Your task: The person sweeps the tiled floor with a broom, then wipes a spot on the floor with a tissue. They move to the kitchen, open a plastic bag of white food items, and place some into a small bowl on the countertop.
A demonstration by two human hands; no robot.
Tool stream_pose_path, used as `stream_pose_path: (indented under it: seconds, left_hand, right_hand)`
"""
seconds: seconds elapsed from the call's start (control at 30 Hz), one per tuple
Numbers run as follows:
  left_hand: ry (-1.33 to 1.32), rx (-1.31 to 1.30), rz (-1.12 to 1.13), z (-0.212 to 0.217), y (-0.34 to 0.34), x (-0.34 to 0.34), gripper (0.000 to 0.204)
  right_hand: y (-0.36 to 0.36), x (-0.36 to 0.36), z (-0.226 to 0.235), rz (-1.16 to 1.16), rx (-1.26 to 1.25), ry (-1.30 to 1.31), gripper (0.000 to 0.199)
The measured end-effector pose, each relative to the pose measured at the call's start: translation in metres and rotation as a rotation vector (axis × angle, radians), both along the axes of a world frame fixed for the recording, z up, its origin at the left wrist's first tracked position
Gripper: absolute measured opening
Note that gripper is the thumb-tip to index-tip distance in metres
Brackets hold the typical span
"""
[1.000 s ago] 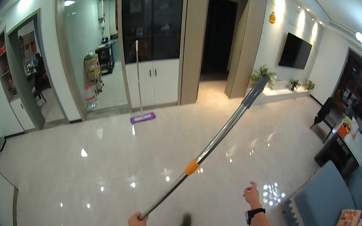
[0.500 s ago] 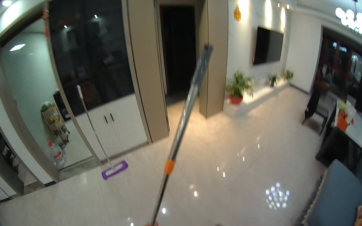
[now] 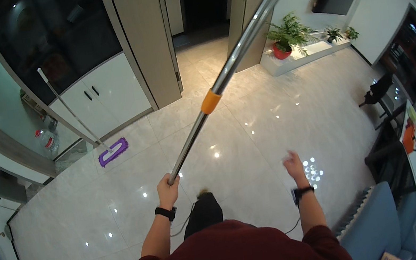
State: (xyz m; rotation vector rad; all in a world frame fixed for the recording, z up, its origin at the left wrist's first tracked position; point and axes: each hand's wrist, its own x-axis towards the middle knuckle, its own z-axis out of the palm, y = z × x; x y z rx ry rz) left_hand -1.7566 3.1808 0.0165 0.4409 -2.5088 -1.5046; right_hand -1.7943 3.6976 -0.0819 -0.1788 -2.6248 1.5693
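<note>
the left hand [image 3: 167,189] grips the bottom end of a long metal pole [image 3: 230,64], which slants up and away to the right, over the tiled floor [image 3: 252,139]. the right hand [image 3: 293,163] hangs open, empty, well apart from the pole.

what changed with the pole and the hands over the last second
The long metal pole swung from a low slant toward the right up to a steeper, near-upright tilt. The right hand, out of view half a second ago, is back, empty. The left hand kept its grip on the pole's lower end.
</note>
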Motion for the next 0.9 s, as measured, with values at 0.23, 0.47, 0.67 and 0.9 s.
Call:
stream_pose_path:
  seconds: [0.23, 0.47, 0.67, 0.9]
  left_hand:
    - [0.017, -0.026, -0.181, -0.026, 0.031, -0.256, 0.028]
    - [-0.011, -0.114, -0.608, -0.004, 0.101, -0.512, 0.022]
    - [0.315, -0.069, -0.604, 0.003, 0.162, -0.718, 0.057]
    - [0.351, 0.322, -0.100, 0.022, 0.145, -0.908, 0.036]
  right_hand:
    - [-0.222, -0.313, 0.239, 0.553, -0.370, 0.296, 0.070]
    - [-0.223, -0.511, 0.287, 0.291, -1.264, 0.185, 0.028]
    - [-0.148, -0.680, 0.278, 0.415, -1.194, 0.500, 0.035]
    - [-0.119, -0.929, 0.280, 0.462, -1.174, 0.507, 0.030]
